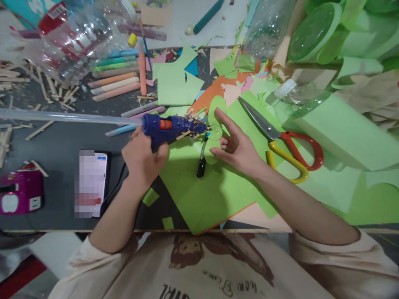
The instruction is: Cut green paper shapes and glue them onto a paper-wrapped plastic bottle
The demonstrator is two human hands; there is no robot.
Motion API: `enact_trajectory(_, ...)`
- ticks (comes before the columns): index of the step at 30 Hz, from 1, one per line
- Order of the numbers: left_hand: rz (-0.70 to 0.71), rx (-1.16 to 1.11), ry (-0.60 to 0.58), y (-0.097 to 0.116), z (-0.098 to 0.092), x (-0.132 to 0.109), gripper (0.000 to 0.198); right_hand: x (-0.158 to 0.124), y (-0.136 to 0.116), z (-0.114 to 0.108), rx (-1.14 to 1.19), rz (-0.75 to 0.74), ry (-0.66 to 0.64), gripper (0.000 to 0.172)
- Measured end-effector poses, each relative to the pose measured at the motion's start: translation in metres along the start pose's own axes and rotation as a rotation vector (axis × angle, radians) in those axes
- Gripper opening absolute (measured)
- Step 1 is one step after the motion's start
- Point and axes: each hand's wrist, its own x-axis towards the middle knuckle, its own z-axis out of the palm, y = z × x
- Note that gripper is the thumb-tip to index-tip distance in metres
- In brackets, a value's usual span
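Observation:
My left hand (141, 160) is wrapped around the handle of a blue hot glue gun (174, 126). A long clear glue stick (71, 117) runs out of its back, and wood slivers cling to its front. The nozzle points right, at a round glossy clear disc (215, 133) in the middle of a light green paper cutout (217, 104) with rounded lobes. My right hand (238, 147) holds that cutout from its right side, index finger and thumb along the edge, other fingers curled and partly hidden. Just below the nozzle lies a black-capped pen-like piece (201, 166).
Scissors (274, 135) with red and yellow handles lie right of my right hand, on green paper sheets (199, 207). A phone (93, 182) and a purple power block (23, 191) are at left. Markers (118, 85), plastic bottles (77, 41), paper scraps and wood sticks (46, 83) fill the back.

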Motion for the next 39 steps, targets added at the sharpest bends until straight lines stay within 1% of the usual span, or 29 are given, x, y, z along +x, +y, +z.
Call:
enact_trajectory(5, -0.029, -0.035, 0.003, 0.003, 0.003, -0.001, 0.034, 0.000, 0.003, 0.000, 0.033, 0.012, 0.070, 0.075)
enact_trajectory(8, -0.052, -0.035, -0.016, 0.007, -0.001, 0.003, 0.036, 0.003, 0.010, -0.004, 0.082, 0.011, 0.138, 0.078)
enact_trajectory(11, -0.050, -0.062, -0.012, 0.014, -0.011, 0.008, 0.037, 0.009, 0.016, -0.006, 0.142, -0.007, 0.184, 0.080)
enact_trajectory(13, -0.049, -0.091, -0.012, 0.018, -0.020, 0.012, 0.038, 0.011, 0.018, -0.007, 0.167, -0.009, 0.189, 0.080)
enact_trajectory(15, -0.057, -0.097, -0.039, 0.019, -0.029, 0.016, 0.033, 0.011, 0.017, -0.006, 0.178, 0.001, 0.180, 0.081)
enact_trajectory(17, -0.074, -0.066, -0.083, 0.013, -0.040, 0.019, 0.026, 0.010, 0.014, -0.005, 0.169, 0.018, 0.166, 0.082)
enact_trajectory(19, -0.101, 0.003, -0.098, 0.000, -0.054, 0.022, 0.028, 0.008, 0.011, -0.005, 0.153, 0.045, 0.152, 0.084)
enact_trajectory(20, -0.132, 0.052, -0.083, -0.009, -0.062, 0.024, 0.035, 0.008, 0.009, -0.005, 0.147, 0.063, 0.144, 0.085)
enact_trajectory(23, -0.312, 0.171, -0.027, -0.043, -0.087, 0.031, 0.041, 0.008, 0.006, -0.006, 0.150, 0.114, 0.120, 0.088)
enact_trajectory(24, -0.354, 0.185, -0.053, -0.056, -0.094, 0.034, 0.039, 0.008, 0.006, -0.006, 0.155, 0.122, 0.113, 0.090)
enact_trajectory(25, -0.375, 0.182, -0.112, -0.068, -0.100, 0.037, 0.035, 0.008, 0.006, -0.007, 0.159, 0.125, 0.108, 0.091)
enact_trajectory(26, -0.409, 0.174, -0.152, -0.079, -0.104, 0.040, 0.037, 0.008, 0.006, -0.007, 0.161, 0.126, 0.104, 0.093)
enact_trajectory(28, -0.490, 0.180, -0.186, -0.099, -0.107, 0.045, 0.042, 0.009, 0.007, -0.007, 0.153, 0.128, 0.095, 0.094)
enact_trajectory(30, -0.517, 0.160, -0.245, -0.112, -0.107, 0.049, 0.046, 0.009, 0.008, -0.006, 0.141, 0.128, 0.089, 0.093)
enact_trajectory(31, -0.500, 0.144, -0.248, -0.115, -0.107, 0.051, 0.048, 0.009, 0.008, -0.006, 0.138, 0.122, 0.091, 0.093)
enact_trajectory(32, -0.457, 0.134, -0.237, -0.114, -0.109, 0.052, 0.049, 0.009, 0.008, -0.005, 0.136, 0.110, 0.099, 0.092)
enact_trajectory(33, -0.397, 0.136, -0.194, -0.110, -0.111, 0.052, 0.050, 0.010, 0.008, -0.004, 0.135, 0.092, 0.108, 0.091)
enact_trajectory(34, -0.324, 0.144, -0.141, -0.103, -0.114, 0.052, 0.049, 0.010, 0.009, -0.003, 0.133, 0.072, 0.117, 0.089)
enact_trajectory(35, -0.264, 0.146, -0.085, -0.092, -0.116, 0.052, 0.043, 0.009, 0.009, -0.002, 0.130, 0.053, 0.122, 0.087)
enact_trajectory(36, -0.231, 0.134, -0.046, -0.078, -0.117, 0.051, 0.037, 0.009, 0.009, -0.002, 0.129, 0.037, 0.123, 0.085)
enact_trajectory(37, -0.186, 0.102, -0.036, -0.062, -0.116, 0.050, 0.032, 0.009, 0.009, -0.001, 0.129, 0.026, 0.118, 0.084)
enact_trajectory(39, -0.060, 0.002, -0.068, -0.026, -0.105, 0.046, 0.030, 0.008, 0.008, -0.001, 0.134, 0.018, 0.096, 0.082)
